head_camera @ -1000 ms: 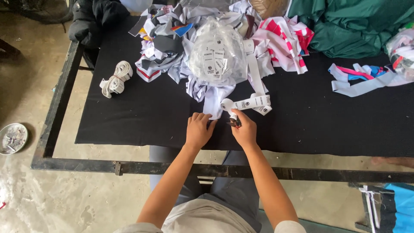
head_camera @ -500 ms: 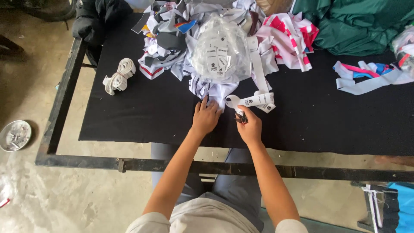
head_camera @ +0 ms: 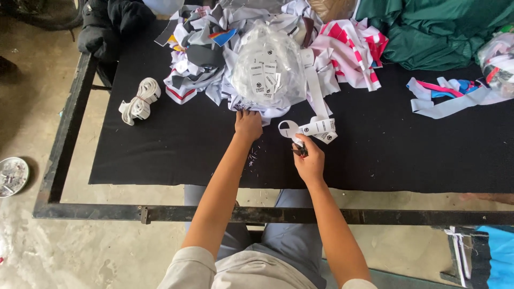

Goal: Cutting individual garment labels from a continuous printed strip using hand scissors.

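The left hand (head_camera: 248,124) reaches to the scrap pile's edge by the clear bag of labels (head_camera: 269,72), fingers curled on cloth. The right hand (head_camera: 309,159) grips a label strip (head_camera: 316,127) on the worktop (head_camera: 160,155), perhaps with a small cutter. Sorting seems under way; the next piece needs a firm pinch.

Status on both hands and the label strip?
Left hand on the fabric pile edge. Right hand grips small tool, by white label strip. Nothing between them.

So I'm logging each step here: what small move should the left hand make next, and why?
Probably pinch one white piece from the fabric pile and draw it toward the right hand. The left hand already touches the pile's edge, while the right grips a small dark tool beside the label strip.
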